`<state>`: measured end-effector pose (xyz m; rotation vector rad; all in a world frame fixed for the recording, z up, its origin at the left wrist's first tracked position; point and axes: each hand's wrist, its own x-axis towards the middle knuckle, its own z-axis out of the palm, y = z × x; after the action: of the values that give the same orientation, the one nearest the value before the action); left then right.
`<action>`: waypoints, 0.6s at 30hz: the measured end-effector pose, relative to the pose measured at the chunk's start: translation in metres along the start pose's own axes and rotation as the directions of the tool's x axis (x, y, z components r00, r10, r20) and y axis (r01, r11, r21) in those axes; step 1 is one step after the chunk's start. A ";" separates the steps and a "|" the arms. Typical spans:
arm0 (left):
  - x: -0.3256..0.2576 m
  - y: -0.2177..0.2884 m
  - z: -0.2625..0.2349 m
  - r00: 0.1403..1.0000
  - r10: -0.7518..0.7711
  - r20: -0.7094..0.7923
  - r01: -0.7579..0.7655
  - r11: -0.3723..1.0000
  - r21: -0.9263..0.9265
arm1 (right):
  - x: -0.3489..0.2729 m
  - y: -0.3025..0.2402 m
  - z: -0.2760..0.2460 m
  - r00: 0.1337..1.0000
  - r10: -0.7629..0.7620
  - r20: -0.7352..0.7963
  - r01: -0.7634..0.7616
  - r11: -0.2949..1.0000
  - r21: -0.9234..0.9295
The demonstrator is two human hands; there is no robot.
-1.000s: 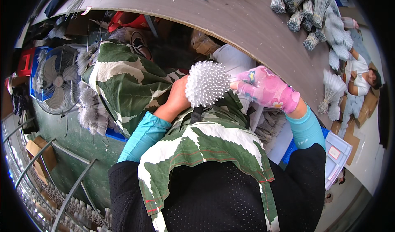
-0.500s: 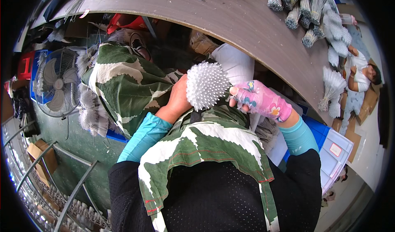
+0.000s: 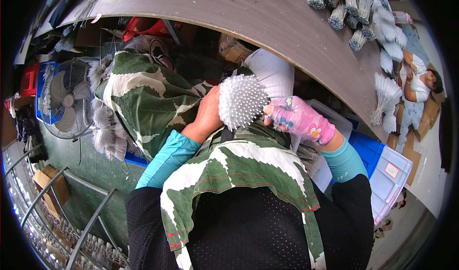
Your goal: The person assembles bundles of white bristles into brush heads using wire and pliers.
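Observation:
A round white ball of short spiky bristles (image 3: 242, 101) is held over my lap. My left hand (image 3: 208, 114), bare, grips it from the left side. My right hand (image 3: 297, 119), in a pink flowered fingerless glove, has its fingertips on the ball's right edge. Both arms wear turquoise sleeves. A green and white patterned cloth (image 3: 143, 98) covers my lap and knees under the ball.
A curved brown tabletop (image 3: 267, 16) runs across the top, with bundles of white bristle sticks (image 3: 354, 7) at its far right. An electric fan (image 3: 64, 105) stands at the left. Blue and clear plastic bins (image 3: 382, 167) sit at my right. Another person (image 3: 420, 81) sits at the far right.
The spiky ball has dropped slightly lower toward my lap. My right hand has slid down and left, closer against the ball's right edge. The left hand keeps its grip.

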<state>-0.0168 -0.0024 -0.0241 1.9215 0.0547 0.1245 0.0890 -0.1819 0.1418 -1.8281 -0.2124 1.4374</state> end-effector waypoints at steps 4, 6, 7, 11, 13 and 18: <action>0.001 0.009 -0.003 1.000 -0.014 0.001 0.014 1.000 0.007 | -0.004 -0.001 -0.004 0.999 0.005 0.034 -0.008 0.997 0.076; 0.001 0.005 -0.002 1.000 0.015 -0.013 -0.015 1.000 0.025 | -0.009 -0.008 -0.004 0.997 0.049 0.065 -0.058 0.987 0.152; 0.000 0.003 -0.002 0.999 0.044 -0.025 -0.043 0.998 0.044 | -0.010 -0.007 -0.003 0.997 0.049 0.064 -0.058 0.987 0.150; 0.001 0.003 -0.002 0.999 0.029 0.017 -0.030 0.997 0.074 | -0.011 -0.005 -0.004 0.998 0.063 0.030 -0.067 0.988 0.143; 0.001 0.003 -0.001 1.000 -0.001 0.010 0.001 1.000 0.026 | -0.012 -0.005 -0.004 0.997 0.073 0.021 -0.075 0.986 0.152; 0.001 0.005 -0.002 1.000 0.013 0.016 -0.013 0.999 0.046 | -0.019 -0.008 -0.005 0.989 0.128 0.068 -0.137 0.978 0.156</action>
<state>-0.0164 -0.0017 -0.0187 1.9686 0.0350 0.1180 0.0895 -0.1892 0.1618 -1.6980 -0.0030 1.5540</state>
